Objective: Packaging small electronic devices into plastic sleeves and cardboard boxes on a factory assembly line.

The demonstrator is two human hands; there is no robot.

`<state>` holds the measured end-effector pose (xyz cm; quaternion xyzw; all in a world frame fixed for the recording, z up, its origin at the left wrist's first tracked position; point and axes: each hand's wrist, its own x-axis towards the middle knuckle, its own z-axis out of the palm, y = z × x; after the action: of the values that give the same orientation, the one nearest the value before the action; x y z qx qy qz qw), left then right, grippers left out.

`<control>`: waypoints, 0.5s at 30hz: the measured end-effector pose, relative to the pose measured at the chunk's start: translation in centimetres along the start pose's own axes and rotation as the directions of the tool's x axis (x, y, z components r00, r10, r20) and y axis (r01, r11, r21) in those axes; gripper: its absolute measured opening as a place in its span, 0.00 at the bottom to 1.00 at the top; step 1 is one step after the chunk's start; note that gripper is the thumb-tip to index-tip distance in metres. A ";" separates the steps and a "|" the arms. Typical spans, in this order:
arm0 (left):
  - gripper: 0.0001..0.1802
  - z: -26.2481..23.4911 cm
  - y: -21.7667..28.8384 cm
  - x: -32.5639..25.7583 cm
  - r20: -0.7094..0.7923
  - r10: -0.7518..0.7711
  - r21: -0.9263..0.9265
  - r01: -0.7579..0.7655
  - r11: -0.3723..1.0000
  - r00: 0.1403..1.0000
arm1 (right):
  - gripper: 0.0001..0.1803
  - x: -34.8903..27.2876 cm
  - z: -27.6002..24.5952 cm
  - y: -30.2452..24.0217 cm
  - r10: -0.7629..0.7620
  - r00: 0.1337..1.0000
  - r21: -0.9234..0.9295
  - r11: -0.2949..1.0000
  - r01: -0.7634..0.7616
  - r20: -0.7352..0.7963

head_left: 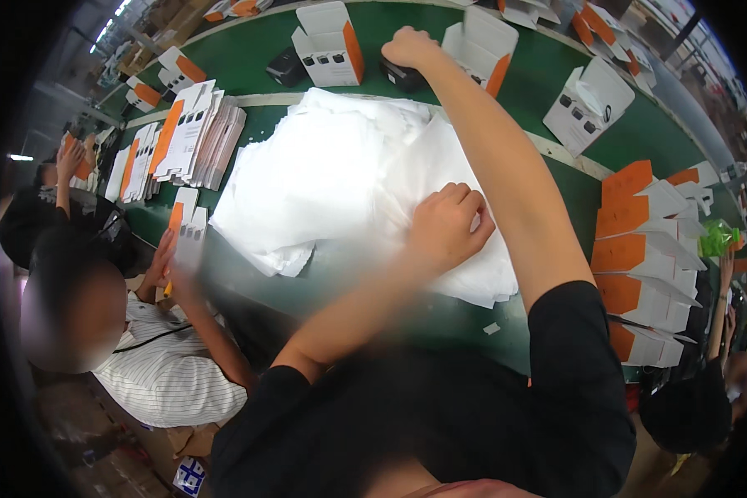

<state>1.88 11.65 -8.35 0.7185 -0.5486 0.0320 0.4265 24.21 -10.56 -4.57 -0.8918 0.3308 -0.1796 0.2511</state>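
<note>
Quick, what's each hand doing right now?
Left hand: fingers curled, pressing on the stack of white sheets.
Right hand: closed over a small black device.

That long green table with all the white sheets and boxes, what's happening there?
A person in black sleeves leans over the green table. Their left hand presses on a pile of white sheets, while the right hand reaches far out onto a small black device near open white-and-orange boxes. Flat box blanks lie stacked at the sides, where other people work.

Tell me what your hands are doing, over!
Right hand on a small black device on the green belt. Left hand pressing the white sheet pile. Open cartons beside.
</note>
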 end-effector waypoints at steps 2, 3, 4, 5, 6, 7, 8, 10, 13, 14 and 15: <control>0.05 0.8 1.0 1.0 -0.035 0.029 -0.042 -0.030 0.999 0.999 | 0.26 3.7 -1.0 5.6 0.017 0.985 -0.326 0.945 0.040 0.170; 0.06 -0.1 0.1 0.4 -0.097 -0.016 -0.014 0.014 1.000 0.995 | 0.24 3.1 -0.7 2.6 0.044 0.915 -0.337 0.936 0.103 0.400; 0.06 0.0 0.7 0.7 -0.080 -0.012 -0.037 0.009 0.999 0.997 | 0.30 4.0 -1.9 4.2 0.091 0.895 -0.307 0.950 0.053 0.437; 0.06 -0.4 0.5 0.9 -0.085 -0.033 -0.038 0.030 0.999 0.996 | 0.32 3.6 -2.4 4.3 0.086 0.887 -0.280 0.959 0.050 0.453; 0.06 -0.9 -0.2 0.7 -0.102 -0.066 -0.024 0.063 0.998 0.993 | 0.34 2.7 -2.5 2.8 0.061 0.876 -0.245 0.967 0.067 0.479; 0.05 -1.1 -0.5 0.5 -0.103 -0.096 -0.014 0.096 0.995 0.990 | 0.34 1.7 -2.6 1.8 0.059 0.869 -0.241 0.968 0.071 0.491; 0.05 -1.0 -0.6 0.4 -0.097 -0.095 -0.017 0.094 0.995 0.991 | 0.39 0.9 -3.5 1.2 0.030 0.837 -0.125 0.991 0.046 0.546; 0.05 -0.5 -0.7 0.5 -0.047 -0.074 -0.018 0.073 0.997 0.996 | 0.45 -0.6 -5.2 1.5 0.019 0.814 -0.019 1.000 -0.010 0.580; 0.07 -1.1 -1.3 0.0 0.069 -0.078 0.171 0.066 0.983 0.995 | 0.40 -8.6 -7.1 -2.0 -0.372 0.921 -0.088 0.927 0.363 -0.116; 0.07 -0.4 0.0 0.2 0.098 -0.056 0.131 0.043 0.990 0.994 | 0.38 -8.0 -10.5 0.5 -0.374 0.927 0.232 0.901 0.366 -0.012; 0.07 -0.3 -0.1 0.3 0.086 -0.041 0.105 0.032 0.994 0.995 | 0.40 -10.4 -13.3 0.2 -0.410 0.911 0.268 0.882 0.387 0.034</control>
<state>2.17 11.67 -8.04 0.7502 -0.5513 0.0210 0.3644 10.20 -7.99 4.45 -0.9080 0.1029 -0.2282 0.3360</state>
